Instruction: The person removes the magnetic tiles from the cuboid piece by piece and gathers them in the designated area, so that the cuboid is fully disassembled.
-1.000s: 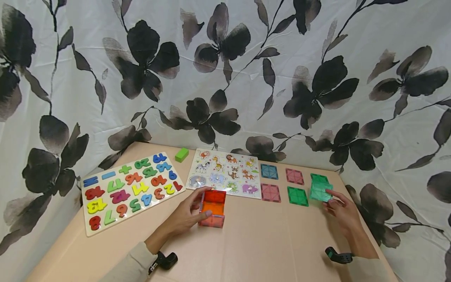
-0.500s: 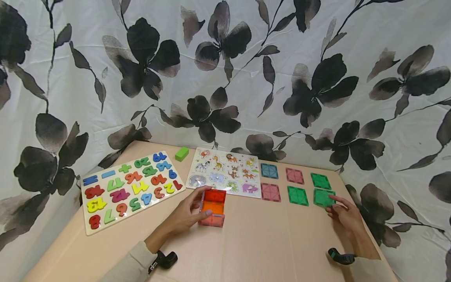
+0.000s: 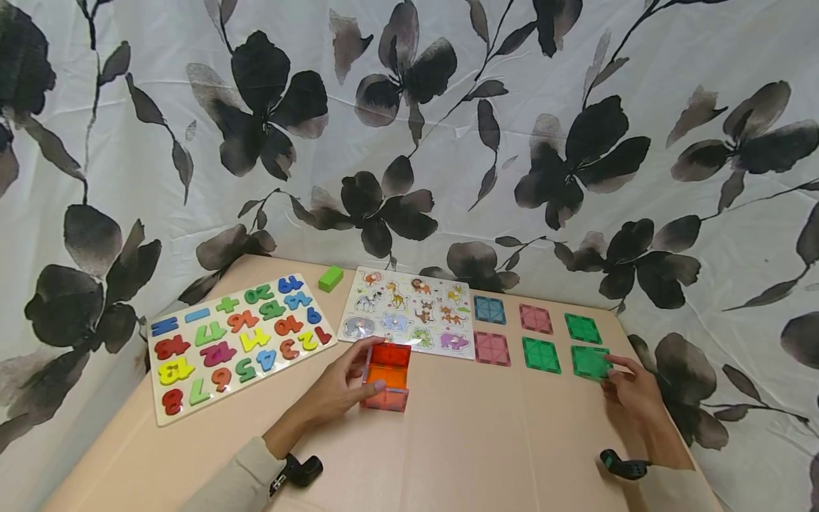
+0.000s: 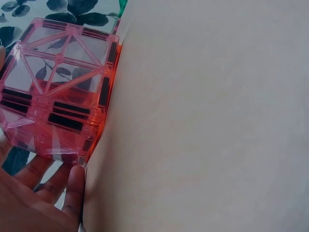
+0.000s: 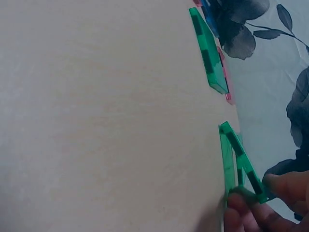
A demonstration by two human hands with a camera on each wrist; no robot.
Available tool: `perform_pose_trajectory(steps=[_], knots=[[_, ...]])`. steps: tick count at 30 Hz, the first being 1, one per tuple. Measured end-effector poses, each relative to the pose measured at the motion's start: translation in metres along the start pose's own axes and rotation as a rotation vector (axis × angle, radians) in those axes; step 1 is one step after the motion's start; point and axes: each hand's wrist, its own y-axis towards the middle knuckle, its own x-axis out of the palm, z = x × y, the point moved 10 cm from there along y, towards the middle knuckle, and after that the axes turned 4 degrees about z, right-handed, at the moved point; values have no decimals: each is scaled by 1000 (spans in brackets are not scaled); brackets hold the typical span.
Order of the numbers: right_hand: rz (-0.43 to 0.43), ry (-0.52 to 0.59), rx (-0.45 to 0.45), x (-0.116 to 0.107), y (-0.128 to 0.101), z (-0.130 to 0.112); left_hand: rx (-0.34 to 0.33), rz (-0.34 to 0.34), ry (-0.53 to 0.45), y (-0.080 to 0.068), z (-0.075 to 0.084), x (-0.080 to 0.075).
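Note:
My left hand (image 3: 335,384) grips a small box-like build of see-through red, orange and pink magnetic tiles (image 3: 387,378). Its front is open in the head view, and the left wrist view shows a pink tile (image 4: 63,63) with crossing ribs on it. On the right, my right hand (image 3: 633,391) pinches the edge of a green magnetic tile (image 3: 590,363) between thumb and fingers. The right wrist view has this green tile (image 5: 244,162) slanting, one edge low and the pinched edge raised away from the table. Another green tile (image 3: 583,328) lies just behind it.
Left of the pinched tile lie a green tile (image 3: 541,355), two pink tiles (image 3: 491,349) and a blue tile (image 3: 489,311). An animal puzzle board (image 3: 409,311), a number puzzle board (image 3: 211,355) and a green block (image 3: 330,279) are along the back and left. A floral curtain (image 3: 448,142) hangs behind.
My right hand brought the green tile down from over the rear green tile, moving it slightly right and toward me. The left hand and its tile box stayed almost still.

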Motion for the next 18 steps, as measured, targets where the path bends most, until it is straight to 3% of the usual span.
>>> perform_pose_trajectory(steps=[8,18], knots=[[129,-248,-69,-6,-4,-11,-6,-5,10,1,1,1],[171,-231,-418,18,-55,-100,72,-39,-18,1,12,-2]])
